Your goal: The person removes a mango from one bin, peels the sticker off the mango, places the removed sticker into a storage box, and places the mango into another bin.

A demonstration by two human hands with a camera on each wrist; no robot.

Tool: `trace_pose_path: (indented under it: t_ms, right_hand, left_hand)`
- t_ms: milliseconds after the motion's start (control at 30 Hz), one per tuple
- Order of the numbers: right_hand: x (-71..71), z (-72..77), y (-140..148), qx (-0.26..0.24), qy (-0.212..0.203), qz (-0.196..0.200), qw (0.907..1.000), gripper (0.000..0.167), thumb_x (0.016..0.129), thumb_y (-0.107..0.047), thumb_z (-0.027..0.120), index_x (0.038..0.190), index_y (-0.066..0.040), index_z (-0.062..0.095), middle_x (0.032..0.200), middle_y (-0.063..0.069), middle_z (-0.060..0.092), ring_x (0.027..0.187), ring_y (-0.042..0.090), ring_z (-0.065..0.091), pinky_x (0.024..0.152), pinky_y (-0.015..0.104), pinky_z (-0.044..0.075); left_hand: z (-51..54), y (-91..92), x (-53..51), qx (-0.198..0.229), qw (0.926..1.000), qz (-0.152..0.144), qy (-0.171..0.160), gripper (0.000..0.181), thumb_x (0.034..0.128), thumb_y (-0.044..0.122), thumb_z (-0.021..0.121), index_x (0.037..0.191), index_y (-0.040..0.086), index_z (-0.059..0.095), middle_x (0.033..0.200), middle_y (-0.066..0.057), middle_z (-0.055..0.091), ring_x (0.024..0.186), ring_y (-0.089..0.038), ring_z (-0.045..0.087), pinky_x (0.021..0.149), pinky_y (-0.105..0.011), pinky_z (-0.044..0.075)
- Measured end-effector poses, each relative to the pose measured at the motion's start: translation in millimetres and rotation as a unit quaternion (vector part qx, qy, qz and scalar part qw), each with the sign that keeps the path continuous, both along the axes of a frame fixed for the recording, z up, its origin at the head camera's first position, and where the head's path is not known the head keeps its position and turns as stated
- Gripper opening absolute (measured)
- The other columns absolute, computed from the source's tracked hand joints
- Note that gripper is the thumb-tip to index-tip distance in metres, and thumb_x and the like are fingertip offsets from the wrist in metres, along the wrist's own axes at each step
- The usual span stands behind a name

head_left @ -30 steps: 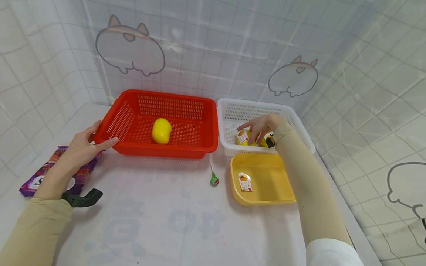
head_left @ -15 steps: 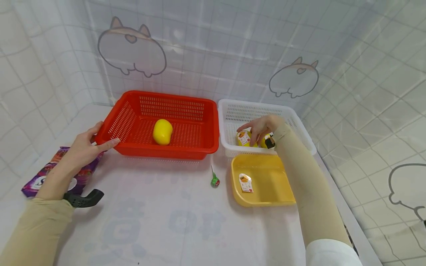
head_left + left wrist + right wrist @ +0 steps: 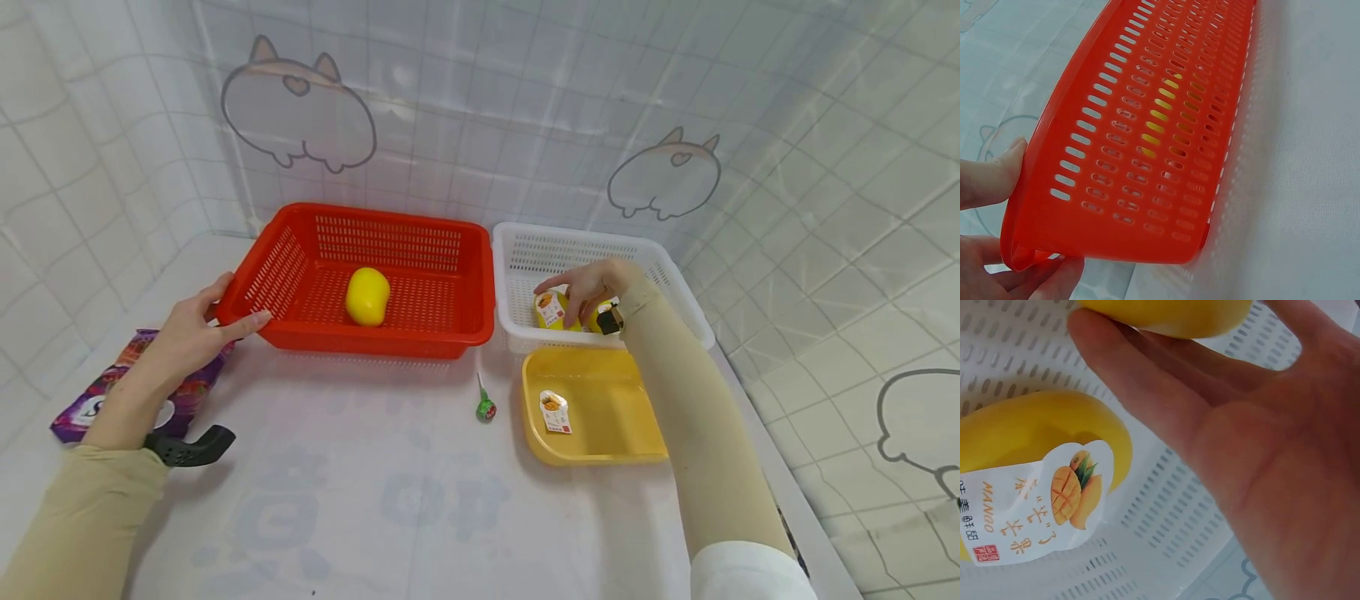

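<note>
The table's white basket holds a mango labelled "MANGO"

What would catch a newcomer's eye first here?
First, the bright red basket, left of centre, its near-left corner held by the left grip, with one yellow mango inside. Then the white basket on its right, where the right grip holds a labelled mango.

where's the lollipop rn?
Head view: the lollipop lies on the table, just left of the yellow tray and nearer the person than the right end of the red basket.
</note>
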State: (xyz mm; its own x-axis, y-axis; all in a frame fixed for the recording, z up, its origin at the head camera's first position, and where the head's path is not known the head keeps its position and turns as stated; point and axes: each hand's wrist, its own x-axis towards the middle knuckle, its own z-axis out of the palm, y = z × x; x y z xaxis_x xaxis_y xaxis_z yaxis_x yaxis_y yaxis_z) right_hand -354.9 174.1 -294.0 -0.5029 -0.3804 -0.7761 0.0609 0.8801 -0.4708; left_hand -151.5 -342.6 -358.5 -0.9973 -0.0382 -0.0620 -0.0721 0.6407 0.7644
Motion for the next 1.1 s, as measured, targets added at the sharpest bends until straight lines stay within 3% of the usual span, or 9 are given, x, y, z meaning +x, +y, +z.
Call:
trace_pose_path:
  t_ms: [167,333,433,833,1100]
  right_hand:
    - [0.6,2.1,1,-0.011,0.016,0.003,0.9998,0.088,0.090,0.000,0.071,0.159,-0.026,0.024,0.157,0.020,0.023,0.109,0.029,0.061,0.101,0.045,0.053]
    - [-1.8,3.2,5,-0.034,0.019,0.007,0.9992,0.088,0.091,-0.002,0.070,0.160,-0.028,0.023,0.164,0.019,0.007,0.136,0.033,0.040,0.103,0.044,0.052]
    - [-4.7,3.7,9,-0.048,0.022,0.001,0.9986,0.087,0.091,-0.002,0.071,0.159,-0.030,0.024,0.165,0.018,0.009,0.144,0.034,0.029,0.104,0.044,0.051]
    - [-7.5,5.5,24,-0.106,0.046,-0.032,0.9929,0.090,0.086,-0.006,0.077,0.156,-0.036,0.030,0.164,0.015,0.010,0.133,0.037,0.047,0.110,0.055,0.042]
    - [-3.1,4.4,34,-0.150,0.052,-0.027,0.9870,0.093,0.086,-0.006,0.077,0.159,-0.032,0.024,0.167,0.016,-0.002,0.150,0.036,0.019,0.108,0.054,0.044]
  left_hand:
    - [0.5,-0.2,0.0,0.000,1.0000,-0.002,-0.004,0.102,0.0965,0.052,0.058,0.158,0.012,-0.013,0.159,-0.034,0.018,0.138,-0.055,0.027,0.103,-0.077,0.029]
    - [0.6,0.2,0.6,-0.002,1.0000,-0.003,-0.005,0.102,0.0965,0.053,0.058,0.158,0.011,-0.013,0.158,-0.035,0.020,0.137,-0.055,0.027,0.102,-0.077,0.029]
    - [0.3,0.1,0.6,-0.003,1.0000,-0.001,-0.002,0.101,0.0967,0.053,0.057,0.158,0.011,-0.012,0.156,-0.036,0.024,0.135,-0.054,0.031,0.101,-0.074,0.034]
    - [0.9,1.4,-0.9,-0.006,1.0000,-0.002,0.000,0.101,0.0967,0.053,0.057,0.158,0.011,-0.011,0.155,-0.037,0.025,0.133,-0.053,0.032,0.101,-0.072,0.035]
    - [-0.6,0.9,-0.9,-0.010,0.9999,0.001,0.001,0.101,0.0965,0.054,0.057,0.158,0.011,-0.011,0.155,-0.037,0.024,0.133,-0.052,0.032,0.100,-0.069,0.037]
